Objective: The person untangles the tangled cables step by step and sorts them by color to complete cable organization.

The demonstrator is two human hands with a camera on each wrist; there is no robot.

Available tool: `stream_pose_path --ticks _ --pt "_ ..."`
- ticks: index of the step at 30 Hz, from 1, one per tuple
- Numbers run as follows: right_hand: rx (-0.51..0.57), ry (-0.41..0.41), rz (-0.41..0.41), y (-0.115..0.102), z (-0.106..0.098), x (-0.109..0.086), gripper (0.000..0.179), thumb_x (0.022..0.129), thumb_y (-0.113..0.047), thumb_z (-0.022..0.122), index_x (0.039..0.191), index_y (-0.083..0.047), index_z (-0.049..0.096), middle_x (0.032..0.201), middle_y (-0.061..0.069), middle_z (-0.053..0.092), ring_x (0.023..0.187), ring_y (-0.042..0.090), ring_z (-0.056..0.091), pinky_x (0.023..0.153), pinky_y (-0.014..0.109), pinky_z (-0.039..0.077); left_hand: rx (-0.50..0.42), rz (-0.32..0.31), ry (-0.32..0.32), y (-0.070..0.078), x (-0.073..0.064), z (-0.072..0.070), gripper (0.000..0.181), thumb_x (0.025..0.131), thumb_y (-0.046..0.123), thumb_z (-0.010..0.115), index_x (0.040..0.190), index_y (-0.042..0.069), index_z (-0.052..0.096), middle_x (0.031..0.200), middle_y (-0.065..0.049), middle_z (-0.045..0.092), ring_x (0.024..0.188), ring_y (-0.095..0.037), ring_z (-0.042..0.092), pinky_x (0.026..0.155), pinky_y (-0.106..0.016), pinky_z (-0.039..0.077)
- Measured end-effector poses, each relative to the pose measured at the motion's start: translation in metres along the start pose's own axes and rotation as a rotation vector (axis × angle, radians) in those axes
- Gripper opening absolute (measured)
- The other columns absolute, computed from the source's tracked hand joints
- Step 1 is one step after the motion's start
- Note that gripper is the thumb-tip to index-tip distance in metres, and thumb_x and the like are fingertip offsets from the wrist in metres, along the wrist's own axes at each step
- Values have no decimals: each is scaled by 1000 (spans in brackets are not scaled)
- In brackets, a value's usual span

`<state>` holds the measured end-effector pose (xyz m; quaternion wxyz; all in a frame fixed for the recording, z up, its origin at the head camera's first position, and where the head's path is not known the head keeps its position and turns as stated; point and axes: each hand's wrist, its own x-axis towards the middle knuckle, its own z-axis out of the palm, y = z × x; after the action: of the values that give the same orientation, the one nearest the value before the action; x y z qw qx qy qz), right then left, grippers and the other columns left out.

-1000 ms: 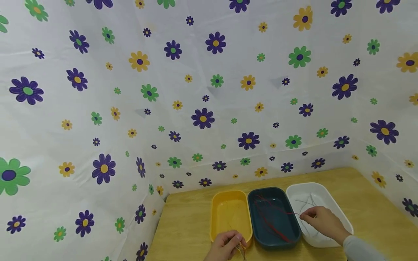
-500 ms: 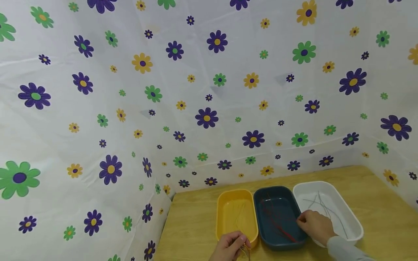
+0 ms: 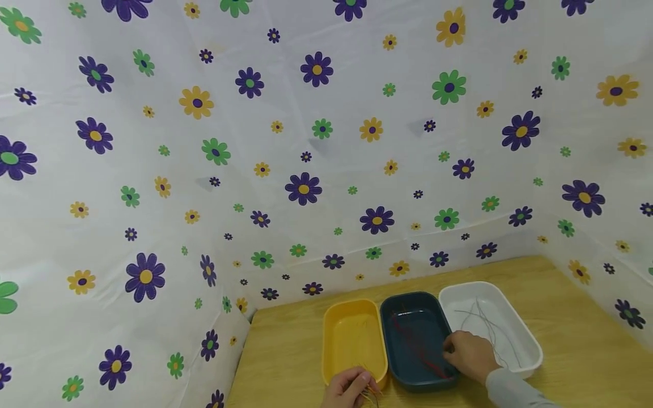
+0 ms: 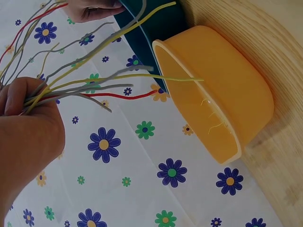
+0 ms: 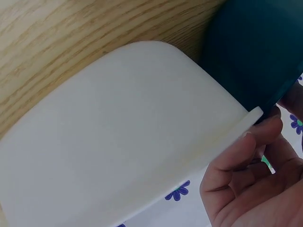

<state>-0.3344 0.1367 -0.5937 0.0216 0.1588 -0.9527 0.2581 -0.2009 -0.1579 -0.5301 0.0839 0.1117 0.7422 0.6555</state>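
In the head view my left hand [image 3: 347, 390], low in front of the yellow tray [image 3: 352, 345], grips a bundle of thin wires. Seen from the left wrist, yellow, grey and red wires [image 4: 35, 100] fan out both sides of the fist. My right hand [image 3: 471, 356] is over the right rim of the dark blue tray [image 3: 432, 322], its fingers bent. Red wires [image 3: 425, 360] lie in that tray. In the right wrist view the fingertips [image 5: 246, 144] are right at the corner of the white tray [image 5: 118, 118]; I cannot tell whether they pinch a wire.
Grey wires lie in the white tray, rightmost of the three trays standing side by side on the wooden table [image 3: 285, 345]. A few thin yellow wires [image 4: 218, 125] are in the yellow tray. A flowered white cloth [image 3: 331, 238] encloses the table at back and sides.
My right hand, which held a red wire stretched over the blue tray, has moved left and lower from the white tray to the blue tray's rim. The left hand keeps its bundle.
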Motion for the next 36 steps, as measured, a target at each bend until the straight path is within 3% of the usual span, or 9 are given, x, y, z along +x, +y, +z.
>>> stream_pose_path --ticks 4,8,13,18,23,26,31,36 --pt "47 6 3 -2 1 -2 8 84 -22 82 90 -17 79 82 -7 71 72 12 64 63 39 55 -1 5 19 3 2 0 46 108 23 52 106 -23 60 67 10 56 45 -1 32 46 -15 30" --pt "211 -36 -50 -4 -6 -10 7 86 -19 81 91 -16 79 80 -9 67 69 6 58 61 31 50 18 34 -17 6 8 1 44 110 21 49 106 -21 61 59 10 44 44 0 31 45 -15 29" --pt "449 -130 -258 -22 -17 -24 10 92 -20 77 96 -11 79 77 -11 63 63 -1 50 57 23 43 10 42 -84 6 14 4 47 110 25 51 108 -22 59 64 11 50 44 1 31 45 -15 28" --pt "656 -231 -428 -54 -24 -38 15 99 -21 71 102 -7 78 87 -7 72 68 -3 54 60 22 47 3 19 -110 8 18 11 50 109 29 54 107 -20 60 70 9 55 46 0 32 46 -15 28" --pt "842 -428 -591 -75 -24 -55 20 105 -14 60 114 -1 73 103 0 76 83 -3 62 73 21 54 0 10 -171 6 18 16 48 109 26 53 110 -21 59 72 7 54 50 0 35 49 -15 30" --pt "860 -487 -609 -81 -22 -62 17 104 -10 58 112 -4 71 99 -9 72 84 -5 63 72 19 54 -4 6 -241 5 16 19 48 109 26 53 109 -23 57 74 8 54 53 1 37 52 -14 32" --pt "832 -398 -605 -86 -19 -67 8 99 -7 61 105 -8 65 92 -4 73 77 -6 61 66 19 53 32 35 -299 5 16 22 47 110 25 50 105 -21 57 74 7 51 57 3 40 57 -14 33" --pt "874 -367 -557 -85 -23 -69 17 99 -8 62 115 -6 59 91 -1 74 71 -4 59 61 19 50 43 36 -305 5 18 23 49 111 28 49 106 -20 58 69 9 46 55 2 38 56 -15 32"
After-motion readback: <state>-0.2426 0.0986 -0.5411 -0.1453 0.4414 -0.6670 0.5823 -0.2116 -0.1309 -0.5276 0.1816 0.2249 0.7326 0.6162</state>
